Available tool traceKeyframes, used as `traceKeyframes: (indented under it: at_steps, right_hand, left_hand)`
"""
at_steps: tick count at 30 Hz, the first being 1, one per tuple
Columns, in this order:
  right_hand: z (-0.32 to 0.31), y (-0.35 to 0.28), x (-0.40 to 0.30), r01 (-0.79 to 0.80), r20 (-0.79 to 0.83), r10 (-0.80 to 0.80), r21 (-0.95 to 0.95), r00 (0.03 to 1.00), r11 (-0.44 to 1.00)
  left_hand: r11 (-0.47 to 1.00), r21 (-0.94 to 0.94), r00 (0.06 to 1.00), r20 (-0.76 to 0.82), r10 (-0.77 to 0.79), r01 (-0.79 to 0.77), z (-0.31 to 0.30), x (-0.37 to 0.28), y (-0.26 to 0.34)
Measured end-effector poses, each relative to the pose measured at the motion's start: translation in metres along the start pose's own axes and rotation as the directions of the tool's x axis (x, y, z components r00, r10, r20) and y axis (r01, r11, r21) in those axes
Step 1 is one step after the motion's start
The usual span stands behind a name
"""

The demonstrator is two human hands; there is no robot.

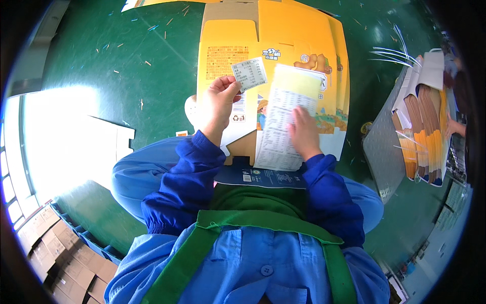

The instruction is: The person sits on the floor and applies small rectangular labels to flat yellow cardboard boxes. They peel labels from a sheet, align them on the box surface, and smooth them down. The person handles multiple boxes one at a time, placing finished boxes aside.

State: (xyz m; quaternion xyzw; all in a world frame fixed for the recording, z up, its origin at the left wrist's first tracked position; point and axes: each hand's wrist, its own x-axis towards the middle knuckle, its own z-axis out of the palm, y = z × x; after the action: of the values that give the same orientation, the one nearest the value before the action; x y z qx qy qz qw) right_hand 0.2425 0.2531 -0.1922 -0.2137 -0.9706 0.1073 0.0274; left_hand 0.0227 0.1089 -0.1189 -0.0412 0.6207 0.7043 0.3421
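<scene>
Between the thumb and fingers of my left hand (220,102) is a small printed white label (250,74), held up over yellow printed cardboard. My right hand (305,133) lies on a long sheet of printed labels (283,121), fingers slightly blurred; whether it grips the sheet or only rests on it is hard to tell. Pale yellow backing shows at the sheet's top end. Both are above a stack of flattened yellow cardboard boxes (231,34) with printed pictures and writing. A dark blue printed panel (265,178) lies beneath, against my lap.
At right, bundled flat cartons (421,133) with white straps stand by a grey textured board (385,152); another person's hand (455,126) touches them. Brown cartons (68,258) sit lower left beside a blue pallet (87,237). Scraps litter the green floor (152,57). A white sheet (110,148) lies left.
</scene>
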Motion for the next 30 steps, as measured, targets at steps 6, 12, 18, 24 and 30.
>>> traceKeyframes:
  at_steps: [6,12,18,24,30]
  right_hand:
    - [-0.034,-0.007,0.045,-0.149,-0.155,0.226,0.397,0.962,0.906]
    - [-0.029,-0.069,0.127,-0.331,0.198,0.286,0.757,0.938,0.564]
    - [-0.001,-0.078,0.140,-0.464,0.369,0.313,0.822,0.875,0.330]
    - [0.020,-0.075,0.140,-0.541,0.473,0.297,0.813,0.830,0.215]
    - [0.020,-0.077,0.138,-0.442,0.329,0.325,0.809,0.886,0.387]
  left_hand:
    - [0.999,0.028,0.999,0.023,-0.038,0.037,-0.024,0.021,-0.005]
    - [0.990,0.119,0.992,0.096,-0.081,0.069,-0.030,0.029,-0.001]
    - [0.979,0.169,0.977,0.158,-0.139,0.112,-0.045,0.044,0.001]
    - [0.979,0.138,0.953,0.242,-0.181,0.151,-0.053,0.050,-0.007]
    - [0.959,0.273,0.977,0.170,-0.128,0.078,-0.059,0.056,-0.019]
